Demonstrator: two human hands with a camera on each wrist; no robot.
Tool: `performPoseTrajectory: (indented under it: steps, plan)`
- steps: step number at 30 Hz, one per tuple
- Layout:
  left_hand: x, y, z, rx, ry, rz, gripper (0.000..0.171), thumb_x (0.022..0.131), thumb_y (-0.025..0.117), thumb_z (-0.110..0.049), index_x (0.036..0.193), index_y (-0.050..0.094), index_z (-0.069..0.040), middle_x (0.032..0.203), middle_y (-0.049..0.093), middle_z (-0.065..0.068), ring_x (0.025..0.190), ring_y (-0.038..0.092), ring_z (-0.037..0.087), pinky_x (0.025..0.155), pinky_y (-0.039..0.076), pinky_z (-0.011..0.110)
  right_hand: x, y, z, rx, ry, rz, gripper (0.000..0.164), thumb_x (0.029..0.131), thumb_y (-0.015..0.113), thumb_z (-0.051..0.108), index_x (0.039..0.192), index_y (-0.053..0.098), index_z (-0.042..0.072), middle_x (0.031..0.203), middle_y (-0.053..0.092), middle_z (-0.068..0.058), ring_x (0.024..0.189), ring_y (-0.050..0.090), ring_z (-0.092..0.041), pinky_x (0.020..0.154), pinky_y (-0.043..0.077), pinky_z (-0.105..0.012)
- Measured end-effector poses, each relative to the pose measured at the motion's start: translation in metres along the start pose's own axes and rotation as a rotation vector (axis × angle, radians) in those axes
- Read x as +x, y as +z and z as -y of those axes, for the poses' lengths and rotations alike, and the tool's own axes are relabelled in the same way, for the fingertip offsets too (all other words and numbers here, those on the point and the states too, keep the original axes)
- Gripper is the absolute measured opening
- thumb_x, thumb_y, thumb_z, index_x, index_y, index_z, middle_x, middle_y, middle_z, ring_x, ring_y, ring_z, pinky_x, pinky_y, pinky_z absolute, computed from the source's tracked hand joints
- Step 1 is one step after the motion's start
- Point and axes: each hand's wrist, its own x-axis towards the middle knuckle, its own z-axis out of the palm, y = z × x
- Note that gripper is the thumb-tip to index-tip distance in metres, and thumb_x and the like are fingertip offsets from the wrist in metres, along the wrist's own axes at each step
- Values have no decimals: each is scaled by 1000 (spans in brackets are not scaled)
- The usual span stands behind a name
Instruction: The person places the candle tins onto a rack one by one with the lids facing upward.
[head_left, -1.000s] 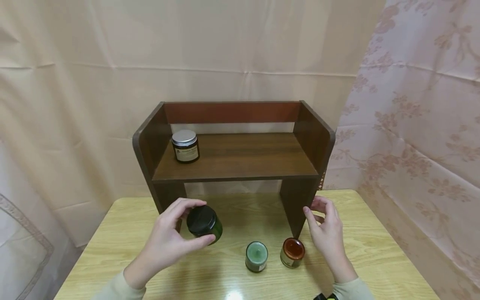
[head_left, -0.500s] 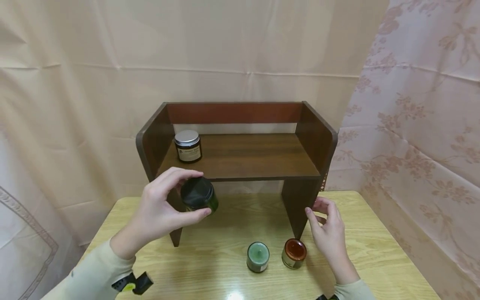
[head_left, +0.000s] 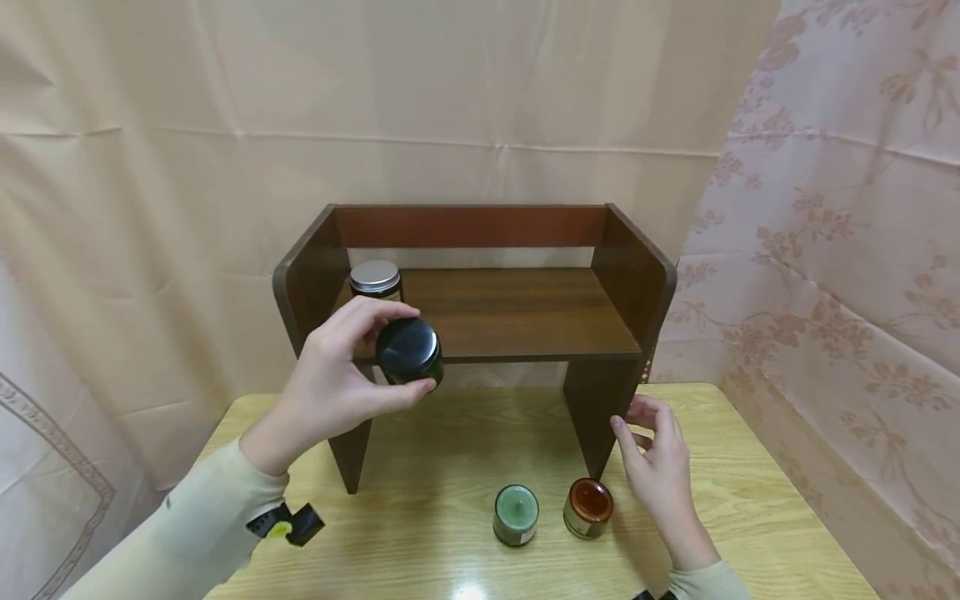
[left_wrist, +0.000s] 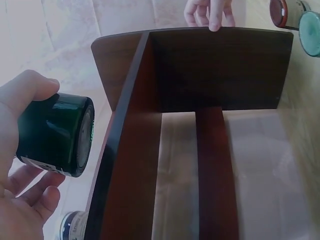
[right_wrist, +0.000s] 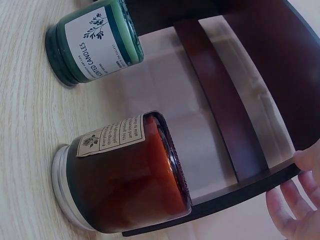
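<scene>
My left hand [head_left: 341, 375] grips a dark green glass candle jar [left_wrist: 52, 132] with a black lid [head_left: 407, 346], thumb and fingers round its sides. It is held up in front of the wooden shelf's board [head_left: 510, 321], near its left front edge. Behind it stands a brown jar with a silver lid [head_left: 375, 277] on the board, its label mostly hidden by the hand. My right hand [head_left: 656, 458] pinches the front edge of the shelf's right side panel [head_left: 596, 417], thumb on one face and fingers on the other.
A green candle [head_left: 516, 514] and an amber candle [head_left: 588, 507] stand on the wood-grain table [head_left: 420, 550], in front of the shelf's right half. The amber one is close to the right panel's foot. A beige curtain [head_left: 480, 100] hangs behind the shelf.
My left hand has raised the dark green candle jar from below the board's level up to its front edge, now covering part of the silver-lidded jar. The right hand stays put.
</scene>
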Motion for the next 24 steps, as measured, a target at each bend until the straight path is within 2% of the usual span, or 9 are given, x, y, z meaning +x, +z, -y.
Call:
performPoseTrajectory:
  steps: [7, 12, 16, 19, 24]
  plan:
    - [20, 7, 4, 4, 46, -13, 70, 68, 105, -14, 129, 73, -10, 116, 71, 2, 95, 60, 16, 76, 53, 23, -1, 1, 2, 9, 2, -3, 35, 96, 76, -11, 127, 59, -11, 111, 66, -20, 103, 61, 0, 82, 54, -5]
    - [36, 8, 8, 57, 46, -18, 68, 71, 104, -19, 131, 74, -10, 117, 71, 2, 99, 59, 16, 77, 54, 31, 0, 0, 3, 7, 2, -8, 35, 97, 76, -9, 128, 59, -9, 111, 66, -19, 103, 60, 1, 83, 54, -5]
    - [44, 8, 13, 89, 34, -22, 67, 73, 104, -20, 132, 74, -8, 120, 72, 4, 102, 61, 17, 79, 56, 35, 0, 1, 1, 6, -9, -12, 37, 96, 77, -10, 129, 59, -9, 112, 67, -20, 103, 59, 3, 83, 53, -5]
    - [50, 6, 16, 93, 18, -22, 66, 74, 103, -20, 132, 74, -9, 117, 72, 4, 95, 63, 19, 75, 56, 34, 0, 2, 0, 4, -7, -17, 39, 95, 78, -10, 129, 60, -9, 112, 67, -21, 102, 59, 3, 82, 52, -4]
    - [63, 2, 18, 98, -53, 12, 64, 78, 101, -23, 134, 73, -12, 112, 69, 3, 84, 59, 23, 65, 52, 31, -1, 2, 1, 10, -2, -19, 38, 95, 78, -11, 129, 60, -9, 112, 67, -20, 102, 59, 3, 82, 53, -4]
